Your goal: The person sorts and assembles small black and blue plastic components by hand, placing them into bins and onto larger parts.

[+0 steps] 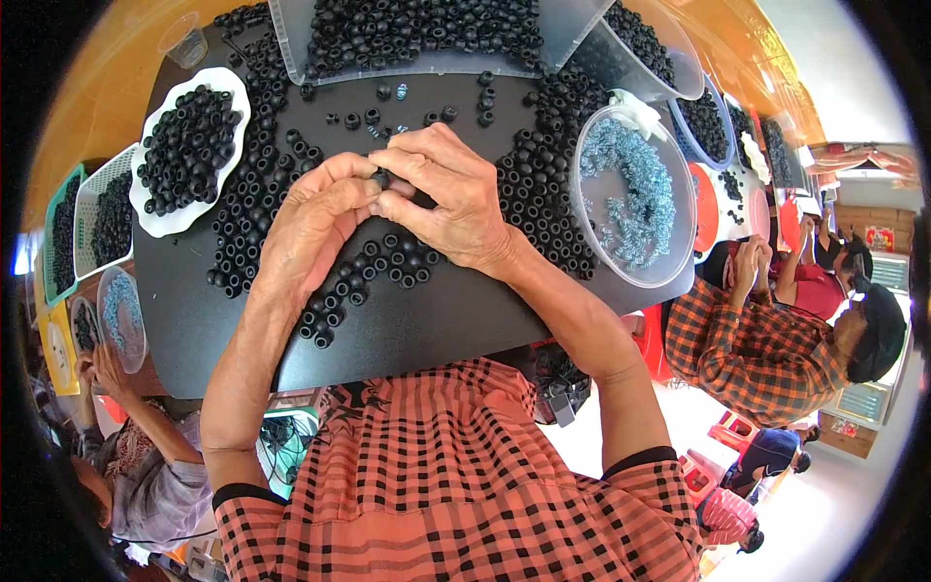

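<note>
My left hand point(310, 218) and my right hand point(451, 194) meet above the middle of the dark table. Their fingertips pinch a small black round part point(381, 178), mostly hidden by the fingers. Below the hands lies a loose group of black hollow round parts point(373, 262). Just beyond the fingertips are a few more black parts point(371, 116) and several small blue coil springs point(401, 92). To the right, a round clear tub point(579, 209) holds a heap of blue springs point(645, 189).
A large clear bin point(417, 66) full of black parts stands at the far edge. At left are a white scalloped plate point(173, 225) of black parts and a white basket point(121, 165). Co-workers sit at left and right; one wears an orange checked shirt point(756, 349).
</note>
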The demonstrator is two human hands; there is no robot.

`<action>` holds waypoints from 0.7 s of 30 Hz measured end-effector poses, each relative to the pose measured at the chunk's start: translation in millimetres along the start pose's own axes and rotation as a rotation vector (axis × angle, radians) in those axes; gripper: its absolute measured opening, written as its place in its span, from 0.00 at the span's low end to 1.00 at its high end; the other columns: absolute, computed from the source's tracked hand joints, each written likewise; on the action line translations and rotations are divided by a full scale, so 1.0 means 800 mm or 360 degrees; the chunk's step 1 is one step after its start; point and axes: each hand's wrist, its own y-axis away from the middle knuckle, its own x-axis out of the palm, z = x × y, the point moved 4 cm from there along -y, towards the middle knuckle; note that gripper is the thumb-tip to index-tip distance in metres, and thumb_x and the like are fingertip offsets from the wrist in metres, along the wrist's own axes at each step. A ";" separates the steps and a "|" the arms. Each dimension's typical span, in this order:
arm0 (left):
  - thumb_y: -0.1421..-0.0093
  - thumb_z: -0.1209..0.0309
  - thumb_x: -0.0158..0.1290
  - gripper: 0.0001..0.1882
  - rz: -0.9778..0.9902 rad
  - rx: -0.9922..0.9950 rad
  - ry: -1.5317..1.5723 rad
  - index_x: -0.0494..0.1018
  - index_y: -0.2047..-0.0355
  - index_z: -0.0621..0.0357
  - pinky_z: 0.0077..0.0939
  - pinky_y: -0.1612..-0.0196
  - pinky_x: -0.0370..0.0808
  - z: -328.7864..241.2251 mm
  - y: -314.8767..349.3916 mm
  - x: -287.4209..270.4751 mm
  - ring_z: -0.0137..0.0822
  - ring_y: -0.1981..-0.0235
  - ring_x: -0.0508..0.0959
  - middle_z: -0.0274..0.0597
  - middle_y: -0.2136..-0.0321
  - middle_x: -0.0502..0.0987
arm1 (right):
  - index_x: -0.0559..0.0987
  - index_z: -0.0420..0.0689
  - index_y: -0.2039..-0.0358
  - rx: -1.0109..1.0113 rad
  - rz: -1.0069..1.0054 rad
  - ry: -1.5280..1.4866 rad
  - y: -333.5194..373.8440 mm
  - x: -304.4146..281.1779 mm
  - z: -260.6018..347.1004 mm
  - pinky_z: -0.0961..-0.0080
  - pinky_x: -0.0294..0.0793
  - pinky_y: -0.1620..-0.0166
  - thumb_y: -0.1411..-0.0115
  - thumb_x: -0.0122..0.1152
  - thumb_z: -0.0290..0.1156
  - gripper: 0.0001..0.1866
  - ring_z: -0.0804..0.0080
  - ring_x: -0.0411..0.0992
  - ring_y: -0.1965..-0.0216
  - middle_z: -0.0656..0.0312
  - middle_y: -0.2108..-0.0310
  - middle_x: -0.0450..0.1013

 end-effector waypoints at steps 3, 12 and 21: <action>0.40 0.78 0.48 0.06 0.0032 -0.0053 0.0014 0.72 0.63 0.64 0.23 0.53 0.71 -0.002 0.000 0.006 0.28 0.62 0.75 0.36 0.67 0.74 | 0.79 0.39 0.64 -0.0019 -0.0020 0.0000 0.003 -0.003 0.003 0.77 0.71 0.68 0.62 0.68 0.18 0.20 0.69 0.71 0.70 0.58 0.67 0.73; 0.41 0.76 0.48 0.07 -0.0047 -0.0105 -0.0086 0.72 0.63 0.64 0.23 0.53 0.72 -0.003 -0.002 0.002 0.27 0.63 0.75 0.35 0.68 0.74 | 0.79 0.39 0.63 0.0068 0.0007 0.0042 -0.002 0.001 0.007 0.73 0.72 0.65 0.60 0.66 0.18 0.19 0.66 0.71 0.69 0.58 0.66 0.74; 0.36 0.70 0.47 0.09 -0.0015 0.0150 -0.0155 0.73 0.62 0.64 0.27 0.55 0.74 -0.007 -0.002 0.001 0.30 0.62 0.77 0.38 0.66 0.76 | 0.78 0.39 0.62 0.0061 -0.0058 0.0049 0.000 -0.002 -0.007 0.75 0.74 0.67 0.55 0.68 0.21 0.17 0.65 0.73 0.69 0.56 0.67 0.75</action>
